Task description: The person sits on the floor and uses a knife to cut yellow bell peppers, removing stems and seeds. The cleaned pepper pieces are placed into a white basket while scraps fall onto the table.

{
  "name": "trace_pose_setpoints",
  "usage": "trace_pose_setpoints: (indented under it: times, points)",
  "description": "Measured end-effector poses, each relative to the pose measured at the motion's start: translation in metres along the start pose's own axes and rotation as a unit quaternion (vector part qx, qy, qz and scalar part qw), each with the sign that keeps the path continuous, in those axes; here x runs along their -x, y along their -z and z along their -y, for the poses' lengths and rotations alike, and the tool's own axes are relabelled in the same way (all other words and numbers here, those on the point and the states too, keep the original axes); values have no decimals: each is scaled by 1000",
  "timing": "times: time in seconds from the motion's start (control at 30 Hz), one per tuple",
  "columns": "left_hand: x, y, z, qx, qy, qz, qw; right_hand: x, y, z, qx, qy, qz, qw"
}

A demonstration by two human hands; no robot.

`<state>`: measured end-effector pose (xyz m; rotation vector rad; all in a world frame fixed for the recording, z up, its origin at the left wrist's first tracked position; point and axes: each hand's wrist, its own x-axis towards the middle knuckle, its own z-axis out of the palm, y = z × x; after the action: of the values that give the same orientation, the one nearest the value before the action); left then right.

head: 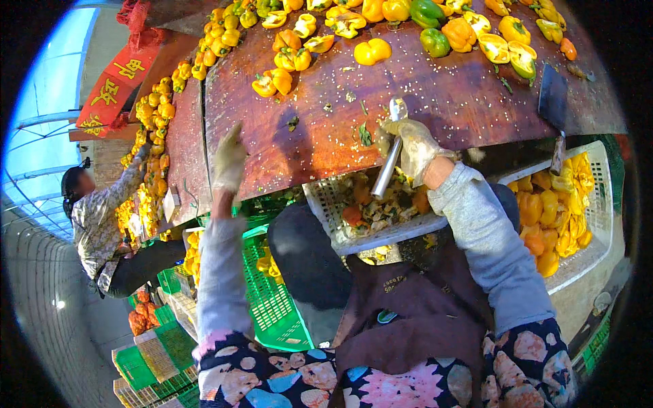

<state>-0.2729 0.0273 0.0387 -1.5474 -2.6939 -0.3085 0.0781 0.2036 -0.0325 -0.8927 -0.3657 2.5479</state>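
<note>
My left hand (229, 160), in a pale glove and somewhat blurred, is raised over the left part of the reddish wooden table (326, 137). Nothing shows in it, and its fingers point away from me. My right hand (418, 145), gloved too, grips a metal hand tool (389, 171) with a tubular handle at the table's front edge. The tool's rounded, shiny end sticks out beyond the fingers. Ahead lie a whole yellow bell pepper (372, 51), a halved yellow pepper (273, 82) and two green peppers (434, 42). Seeds and leaf scraps dot the wood.
A white crate (326, 219) of pepper cores and scraps sits below the table edge. Another white crate (604, 224) at right holds pepper pieces. A broad-bladed cleaver (552, 99) lies at the right edge. Green crates (275, 301) stand at left; a co-worker (97, 224) reaches toward peppers.
</note>
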Motion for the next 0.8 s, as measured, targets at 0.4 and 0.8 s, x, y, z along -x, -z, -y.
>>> trace_pose_setpoints:
  times: [0.4, 0.8]
  points:
    - [-149, -79, -68, -375, -203, 102, 899, -5, -5, 14, 31, -31, -13, 999]
    - [-103, -58, -85, 104, 109, 46, 988, -10, -8, -11, 190, -5, 19, 982]
